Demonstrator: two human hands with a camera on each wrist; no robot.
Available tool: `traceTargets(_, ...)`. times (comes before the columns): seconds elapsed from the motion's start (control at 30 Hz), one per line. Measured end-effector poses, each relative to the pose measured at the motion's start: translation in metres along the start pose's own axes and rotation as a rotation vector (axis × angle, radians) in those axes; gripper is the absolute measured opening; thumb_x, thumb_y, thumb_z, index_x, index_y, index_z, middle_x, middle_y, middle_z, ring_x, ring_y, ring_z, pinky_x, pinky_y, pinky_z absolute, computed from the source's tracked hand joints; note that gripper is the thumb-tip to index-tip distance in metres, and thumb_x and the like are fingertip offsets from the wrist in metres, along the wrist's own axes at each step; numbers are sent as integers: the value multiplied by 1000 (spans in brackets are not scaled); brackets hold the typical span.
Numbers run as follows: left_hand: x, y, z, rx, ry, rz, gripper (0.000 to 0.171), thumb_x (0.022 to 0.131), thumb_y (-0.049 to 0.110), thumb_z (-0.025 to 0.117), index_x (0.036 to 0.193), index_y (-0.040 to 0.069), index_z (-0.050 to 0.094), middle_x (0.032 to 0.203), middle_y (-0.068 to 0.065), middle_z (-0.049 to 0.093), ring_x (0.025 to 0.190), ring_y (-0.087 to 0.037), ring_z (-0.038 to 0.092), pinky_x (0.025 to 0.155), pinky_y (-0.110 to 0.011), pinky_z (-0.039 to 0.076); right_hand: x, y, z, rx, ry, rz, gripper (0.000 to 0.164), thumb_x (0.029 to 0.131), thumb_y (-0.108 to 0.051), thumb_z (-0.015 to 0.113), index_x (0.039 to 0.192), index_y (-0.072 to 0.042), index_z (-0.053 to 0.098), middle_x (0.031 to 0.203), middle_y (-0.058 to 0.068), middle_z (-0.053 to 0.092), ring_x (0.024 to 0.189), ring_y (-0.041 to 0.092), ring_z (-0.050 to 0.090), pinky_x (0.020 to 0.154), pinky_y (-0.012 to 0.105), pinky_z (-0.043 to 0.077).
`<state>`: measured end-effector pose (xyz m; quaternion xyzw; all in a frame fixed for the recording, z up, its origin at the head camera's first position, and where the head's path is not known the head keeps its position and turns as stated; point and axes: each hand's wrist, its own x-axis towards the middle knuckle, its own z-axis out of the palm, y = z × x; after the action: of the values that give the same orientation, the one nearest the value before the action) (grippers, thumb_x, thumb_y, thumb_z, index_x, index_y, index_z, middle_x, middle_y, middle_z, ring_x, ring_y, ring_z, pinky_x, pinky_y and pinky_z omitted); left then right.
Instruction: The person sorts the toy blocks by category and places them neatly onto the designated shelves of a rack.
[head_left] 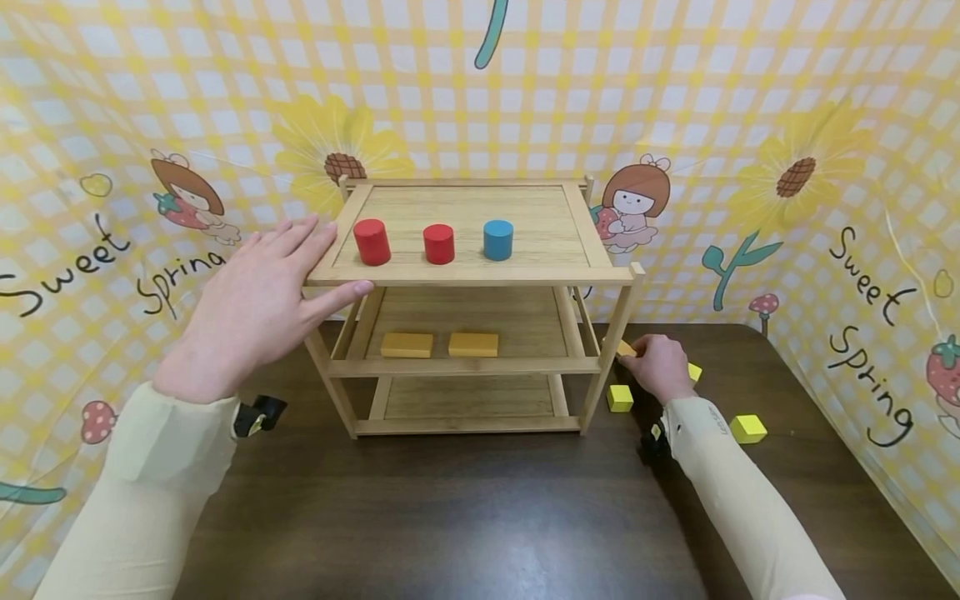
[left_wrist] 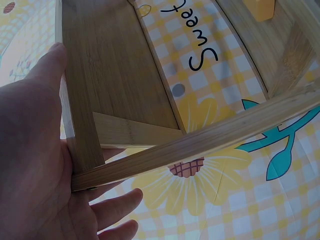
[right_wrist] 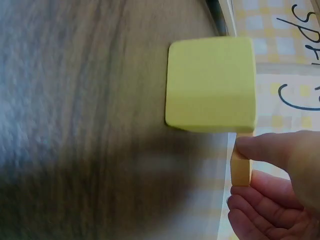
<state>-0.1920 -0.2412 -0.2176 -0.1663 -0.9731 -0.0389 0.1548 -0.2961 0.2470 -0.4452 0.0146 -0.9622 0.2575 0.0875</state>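
My left hand (head_left: 255, 304) rests on the left front corner of a three-tier wooden shelf (head_left: 468, 273). Its fingers are straight along the side and the thumb lies on the front edge. To the right of the shelf, my right hand (head_left: 662, 367) pinches an orange rectangular block (right_wrist: 241, 172) between thumb and fingers. A yellow cube (head_left: 619, 398) sits on the table close to that hand. On the top tier stand two red cylinders, a taller one (head_left: 372, 242) and a shorter one (head_left: 439, 244), beside a blue cylinder (head_left: 498, 241). Two orange blocks, left (head_left: 407, 345) and right (head_left: 473, 345), lie on the middle tier.
Another yellow cube (head_left: 748, 429) lies on the dark wooden table (head_left: 465, 517) right of my forearm. A further yellow cube (head_left: 695, 372) is partly hidden behind my right hand. Patterned yellow cloth (head_left: 480, 108) surrounds the table at the back and sides.
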Motion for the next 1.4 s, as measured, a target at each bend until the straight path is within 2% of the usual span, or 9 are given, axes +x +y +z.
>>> traceTargets(0.2,-1,0,0,-4,0,-3,92,98,72,43,160,5,31,164,-19,25,149,-46,20,122,-57,9,-3,-6,-3,26,2,-8,35,93,-18,74,110,11,70,100,24,71,88,39,67,79,53,55)
traceTargets(0.43,-1,0,0,-6,1,-5,92,98,72,44,160,5,31,164,-20,26,149,-46,21,122,-57,9,-8,-3,-7,65,45,-66,32,88,-19,78,104,9,73,90,18,72,79,32,67,73,48,56)
traceTargets(0.63,-1,0,0,-7,0,-4,92,98,71,44,160,5,31,164,-20,27,149,-45,21,121,-59,8,-10,3,-10,87,63,-64,31,84,-20,81,101,5,74,87,15,73,76,28,68,70,45,56)
traceTargets(0.8,-1,0,0,-9,-1,-4,92,98,71,44,160,4,31,164,-20,26,149,-45,20,121,-58,8,-10,6,-13,106,58,-44,31,84,-18,81,104,5,74,89,15,73,78,28,66,72,44,55)
traceTargets(1.13,-1,0,1,-11,13,3,91,98,70,45,159,4,32,164,-19,27,149,-45,22,121,-59,9,-17,1,-27,170,133,-88,29,84,-12,82,105,6,74,90,17,73,81,30,67,75,46,56)
traceTargets(1.4,0,0,1,-8,14,0,91,98,71,44,159,4,32,164,-19,27,149,-46,21,121,-59,9,-22,-3,-35,209,175,-101,27,84,-12,82,104,4,75,91,17,74,80,30,71,71,40,56)
